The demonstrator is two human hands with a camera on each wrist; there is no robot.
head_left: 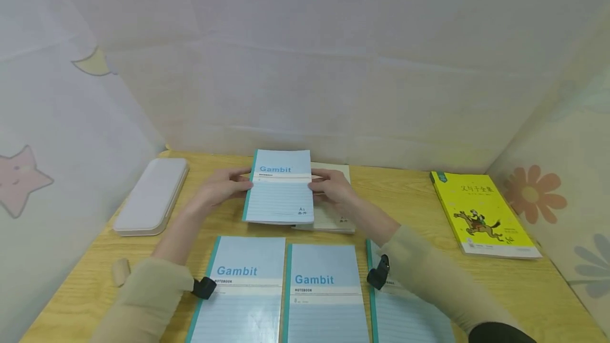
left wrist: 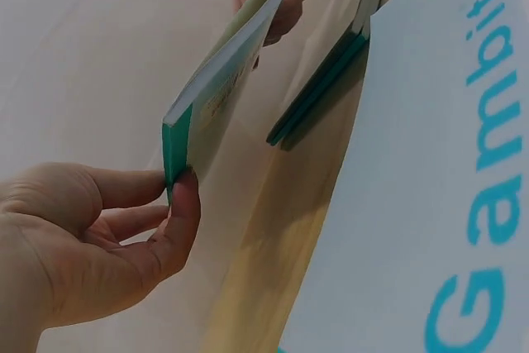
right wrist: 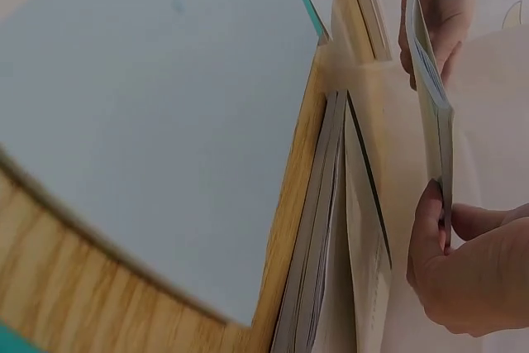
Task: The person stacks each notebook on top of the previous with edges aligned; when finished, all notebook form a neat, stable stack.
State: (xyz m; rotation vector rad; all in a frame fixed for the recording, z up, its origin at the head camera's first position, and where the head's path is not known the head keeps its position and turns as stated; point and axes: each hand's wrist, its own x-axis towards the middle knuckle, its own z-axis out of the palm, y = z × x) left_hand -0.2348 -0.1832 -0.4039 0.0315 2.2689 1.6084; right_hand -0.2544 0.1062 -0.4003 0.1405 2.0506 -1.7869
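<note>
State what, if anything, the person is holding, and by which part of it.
A raised Gambit notebook: the left hand pinches it at its teal spine, and the right hand pinches it at the opposite long edge.

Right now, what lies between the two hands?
The head view shows a Gambit notebook, held at opposite edges by the left hand and the right hand.

light blue gambit notebook (head_left: 280, 195), teal spine (left wrist: 176, 150) at left, held aloft and tilted by its side edges
</note>
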